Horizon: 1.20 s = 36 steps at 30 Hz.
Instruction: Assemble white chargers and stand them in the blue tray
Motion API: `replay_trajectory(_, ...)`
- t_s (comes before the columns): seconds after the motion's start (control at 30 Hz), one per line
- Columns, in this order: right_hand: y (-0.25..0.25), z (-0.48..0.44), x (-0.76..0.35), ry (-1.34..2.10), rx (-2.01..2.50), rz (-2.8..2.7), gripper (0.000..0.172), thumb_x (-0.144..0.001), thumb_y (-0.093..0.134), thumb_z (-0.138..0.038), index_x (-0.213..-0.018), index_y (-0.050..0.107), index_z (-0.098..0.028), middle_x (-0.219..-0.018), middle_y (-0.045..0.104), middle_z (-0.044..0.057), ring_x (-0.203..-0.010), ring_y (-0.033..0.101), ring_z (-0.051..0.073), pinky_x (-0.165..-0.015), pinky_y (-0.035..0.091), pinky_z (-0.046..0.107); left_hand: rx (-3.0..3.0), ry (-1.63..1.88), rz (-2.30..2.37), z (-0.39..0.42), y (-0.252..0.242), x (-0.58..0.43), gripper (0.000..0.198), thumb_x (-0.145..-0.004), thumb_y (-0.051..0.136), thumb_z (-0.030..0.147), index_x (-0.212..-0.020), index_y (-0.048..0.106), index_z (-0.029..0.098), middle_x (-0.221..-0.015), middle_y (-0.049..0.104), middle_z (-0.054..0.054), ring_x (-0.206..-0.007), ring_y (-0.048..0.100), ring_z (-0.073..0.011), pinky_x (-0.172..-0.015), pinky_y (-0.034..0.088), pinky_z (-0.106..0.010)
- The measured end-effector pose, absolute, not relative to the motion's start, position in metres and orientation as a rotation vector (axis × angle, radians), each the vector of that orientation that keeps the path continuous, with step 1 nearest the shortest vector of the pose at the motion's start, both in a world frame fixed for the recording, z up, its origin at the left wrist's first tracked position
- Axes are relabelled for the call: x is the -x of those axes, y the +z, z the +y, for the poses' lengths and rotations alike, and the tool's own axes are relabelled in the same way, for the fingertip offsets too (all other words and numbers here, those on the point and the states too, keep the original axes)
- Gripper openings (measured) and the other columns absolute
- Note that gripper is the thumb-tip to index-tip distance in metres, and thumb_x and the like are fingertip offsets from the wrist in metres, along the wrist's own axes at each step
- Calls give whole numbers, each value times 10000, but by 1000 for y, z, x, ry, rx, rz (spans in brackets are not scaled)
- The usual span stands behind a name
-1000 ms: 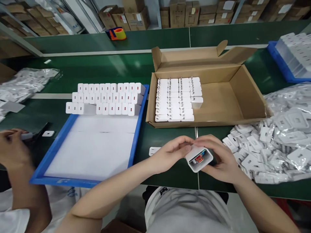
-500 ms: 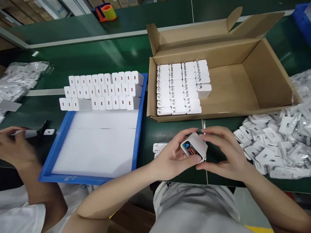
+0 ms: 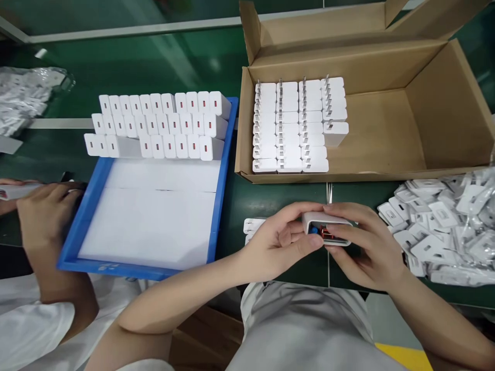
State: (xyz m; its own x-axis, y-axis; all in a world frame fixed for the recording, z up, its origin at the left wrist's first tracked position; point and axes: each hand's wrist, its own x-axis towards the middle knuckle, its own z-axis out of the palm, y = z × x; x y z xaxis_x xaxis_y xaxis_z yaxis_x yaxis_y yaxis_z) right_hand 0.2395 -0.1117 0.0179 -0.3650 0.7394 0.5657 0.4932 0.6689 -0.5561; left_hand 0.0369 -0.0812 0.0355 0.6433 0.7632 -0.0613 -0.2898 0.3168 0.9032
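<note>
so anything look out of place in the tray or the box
The front row of white chargers in the blue tray has a gap after the third from the left, breaking an otherwise tight row. Nothing in the cardboard box stands out.

I hold the bare left hand (image 3: 284, 238) and bare right hand (image 3: 369, 245) close together, fingertips (image 3: 329, 207) nearly meeting — left thumb (image 3: 303, 247) stretched rightward, right fingers (image 3: 350, 211) bent above their thumb (image 3: 346, 263). My bare left forearm (image 3: 197, 293) slants up and rightward; the bare right forearm (image 3: 436, 306), up and leftward.
</note>
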Motion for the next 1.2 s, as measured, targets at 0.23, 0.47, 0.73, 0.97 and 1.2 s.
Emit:
replay_trajectory(0.23,25,-117,-233,212,1034,-1994,353,-846,588,-69,-1179,581,-186,-1112,657,134,-1063,631,282,-860,555,449,-1081,710,562,-81,30,-39,365,-931,597,258,-1290,553,209,-1215,648,-84,-1113,633,-176,-982,522,-283)
replay_trajectory(0.47,17,-121,-236,198,1057,-2025,324,-863,566,-86,-1174,569,-174,-1126,657,134,-1061,624,279,-876,541,447,-1141,694,618,-80,31,-40,325,-959,551,281,-1271,563,190,-1211,664,-83,-1100,644,-171,-987,517,-285)
replay_trajectory(0.73,19,-121,-235,161,1035,-2028,300,-876,547,-87,-1155,567,-197,-1078,668,112,-1039,638,264,-849,553,426,-1160,684,599,-79,32,-39,324,-962,542,259,-1280,561,199,-1170,674,-79,-1111,637,-181,-969,521,-288)
replay_trajectory(0.97,18,-116,-239,454,986,-1828,546,-789,679,-94,-1272,510,-284,-1131,652,87,-1031,644,264,-826,565,443,-1114,671,615,-79,34,-38,330,-966,536,321,-1263,572,182,-1110,668,-82,-1031,641,-166,-924,521,-266)
replay_trajectory(1.2,25,-111,-253,565,1049,-1766,450,-797,709,-223,-1225,576,-266,-1181,632,100,-1060,623,308,-864,526,476,-1095,617,694,-78,36,-36,423,-940,560,434,-1270,580,171,-1169,661,-107,-1060,633,-203,-900,508,-290)
